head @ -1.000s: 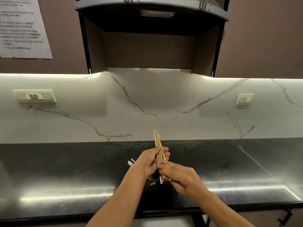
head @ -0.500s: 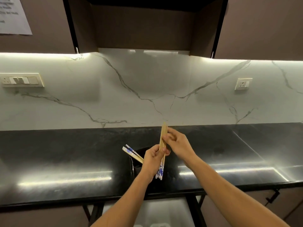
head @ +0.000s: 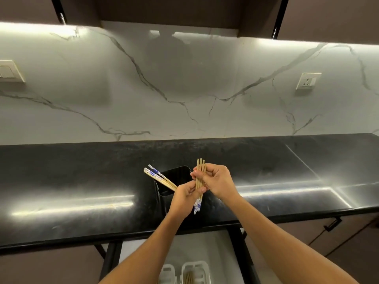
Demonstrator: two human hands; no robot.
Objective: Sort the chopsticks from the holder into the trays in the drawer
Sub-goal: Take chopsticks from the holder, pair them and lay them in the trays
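Observation:
A bundle of several wooden chopsticks point(head: 200, 177) with blue-and-white patterned ends stands upright above the black holder point(head: 176, 179) on the counter. My right hand point(head: 217, 181) grips the bundle near its top. My left hand point(head: 185, 196) pinches it lower down. Their patterned ends hang below my left hand. More patterned chopsticks point(head: 159, 178) lean out of the holder toward the left. Below the counter edge the open drawer point(head: 217, 253) shows two white trays point(head: 185, 273); the right tray holds some wooden chopsticks.
The black counter point(head: 82, 181) runs left and right under a white marble backsplash. A wall socket point(head: 308, 80) is at the right, a switch plate point(head: 10, 71) at the far left. Cabinet doors with a handle point(head: 332, 224) sit at the lower right.
The view has tilted down, bringing the drawer trays into sight. My right hand has slid from under the bundle up to its top, and the sticks now stand upright between both hands.

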